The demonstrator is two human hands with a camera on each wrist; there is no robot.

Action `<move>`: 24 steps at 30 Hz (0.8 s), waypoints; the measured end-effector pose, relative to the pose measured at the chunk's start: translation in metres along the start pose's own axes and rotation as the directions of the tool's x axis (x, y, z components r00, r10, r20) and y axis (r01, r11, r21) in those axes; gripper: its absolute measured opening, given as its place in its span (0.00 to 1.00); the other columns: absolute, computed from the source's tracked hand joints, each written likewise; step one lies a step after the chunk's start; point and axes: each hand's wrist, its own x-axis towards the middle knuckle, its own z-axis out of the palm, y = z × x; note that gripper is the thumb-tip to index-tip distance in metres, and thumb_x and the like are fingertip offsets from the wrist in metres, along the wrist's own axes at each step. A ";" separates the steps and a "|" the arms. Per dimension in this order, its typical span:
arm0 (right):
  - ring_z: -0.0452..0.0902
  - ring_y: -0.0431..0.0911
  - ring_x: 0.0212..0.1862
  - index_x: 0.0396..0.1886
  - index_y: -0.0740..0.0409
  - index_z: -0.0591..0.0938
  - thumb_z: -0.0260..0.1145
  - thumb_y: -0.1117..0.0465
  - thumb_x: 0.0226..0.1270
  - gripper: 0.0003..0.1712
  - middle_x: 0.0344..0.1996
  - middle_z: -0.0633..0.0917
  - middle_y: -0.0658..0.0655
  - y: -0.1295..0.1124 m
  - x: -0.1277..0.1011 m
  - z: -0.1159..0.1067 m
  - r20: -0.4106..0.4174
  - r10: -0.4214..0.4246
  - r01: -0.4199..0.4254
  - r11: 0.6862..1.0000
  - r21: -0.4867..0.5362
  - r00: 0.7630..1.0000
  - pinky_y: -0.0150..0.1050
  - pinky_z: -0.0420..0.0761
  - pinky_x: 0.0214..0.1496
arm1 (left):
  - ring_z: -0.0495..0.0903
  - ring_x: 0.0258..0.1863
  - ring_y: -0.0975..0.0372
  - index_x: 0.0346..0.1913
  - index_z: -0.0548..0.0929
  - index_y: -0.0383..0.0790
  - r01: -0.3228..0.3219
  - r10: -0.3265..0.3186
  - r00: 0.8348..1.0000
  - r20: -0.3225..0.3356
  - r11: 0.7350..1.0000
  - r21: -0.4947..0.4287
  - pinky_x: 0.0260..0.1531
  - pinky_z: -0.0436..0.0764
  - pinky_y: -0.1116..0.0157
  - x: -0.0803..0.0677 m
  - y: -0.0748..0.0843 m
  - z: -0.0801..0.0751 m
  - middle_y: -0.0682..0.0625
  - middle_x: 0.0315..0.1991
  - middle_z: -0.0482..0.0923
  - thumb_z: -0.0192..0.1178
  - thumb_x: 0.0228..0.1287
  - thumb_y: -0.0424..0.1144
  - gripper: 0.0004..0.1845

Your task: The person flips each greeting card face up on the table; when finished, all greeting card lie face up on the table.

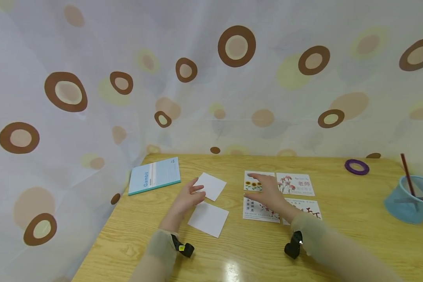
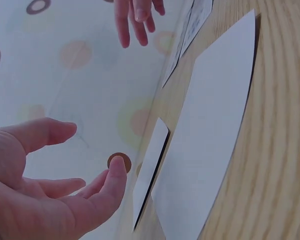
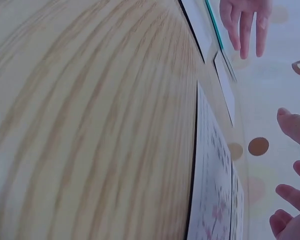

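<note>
Blue notebook shows only overhead; our left hand and right hand hover loose-fingered (holding nothing) above cards.

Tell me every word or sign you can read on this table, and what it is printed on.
"Gambit": along the spine edge of the blue notebook.
"老师": red characters on the carnation card.
Sunflower card: no print legible.
Two lower printed cards: small lines and large dark characters, too blurred to read.
Two white cards: blank.
</note>
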 end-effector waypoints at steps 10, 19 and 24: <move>0.71 0.61 0.64 0.68 0.63 0.72 0.77 0.52 0.57 0.41 0.62 0.78 0.65 -0.016 0.020 0.030 0.045 0.066 -0.064 0.997 -0.051 0.997 0.62 0.57 0.72 | 0.78 0.58 0.46 0.77 0.54 0.31 0.039 -0.039 0.996 -0.081 0.999 0.001 0.58 0.80 0.56 0.007 -0.008 -0.016 0.27 0.70 0.61 0.59 0.67 0.28 0.39; 0.68 0.63 0.65 0.66 0.64 0.74 0.77 0.45 0.54 0.45 0.61 0.79 0.66 -0.026 0.034 0.048 0.071 0.104 -0.088 0.976 -0.201 0.992 0.59 0.58 0.74 | 0.61 0.71 0.38 0.77 0.51 0.31 0.070 -0.070 0.996 -0.061 0.998 0.004 0.64 0.74 0.50 0.009 -0.009 -0.022 0.26 0.75 0.49 0.58 0.68 0.28 0.40; 0.67 0.63 0.63 0.63 0.65 0.76 0.77 0.43 0.54 0.44 0.59 0.79 0.67 -0.037 0.041 0.056 0.068 0.121 -0.102 0.967 -0.234 0.990 0.57 0.65 0.69 | 0.65 0.68 0.38 0.78 0.49 0.32 0.080 -0.081 0.995 -0.055 0.996 -0.025 0.64 0.74 0.51 0.012 -0.010 -0.027 0.26 0.75 0.47 0.57 0.69 0.29 0.40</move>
